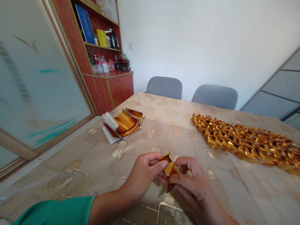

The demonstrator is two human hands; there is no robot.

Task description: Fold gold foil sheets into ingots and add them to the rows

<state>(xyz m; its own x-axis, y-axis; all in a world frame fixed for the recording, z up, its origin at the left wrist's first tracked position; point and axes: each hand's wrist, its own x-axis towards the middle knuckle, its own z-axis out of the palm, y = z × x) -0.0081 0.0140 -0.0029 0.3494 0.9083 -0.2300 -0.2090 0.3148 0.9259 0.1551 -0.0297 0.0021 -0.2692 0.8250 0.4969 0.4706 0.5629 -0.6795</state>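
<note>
Pinching a small folded piece of gold paper (171, 170), the left hand (151, 167) has its thumb on the upper part, near the top point, with its fingers behind. The right hand (193, 179) grips the same piece from the other side, thumb against the lower part and index finger bent beside the upper right edge; how hard either presses, I cannot tell. The piece is held between both hands, above the near part of the patterned table (146, 147). Beyond the left hand lies a loose stack of gold sheets (126, 122), curled over, with white paper (109, 121) at its edges. To the right, well apart from the hands, many folded gold pieces (243, 143) sit close together in long rows. Two grey chairs (164, 86) stand along the far side, before a white wall (178, 37). Farther left are a red-brown cabinet (120, 87) and a frosted door (42, 81). A green sleeve (58, 211) covers part of the left arm.
</note>
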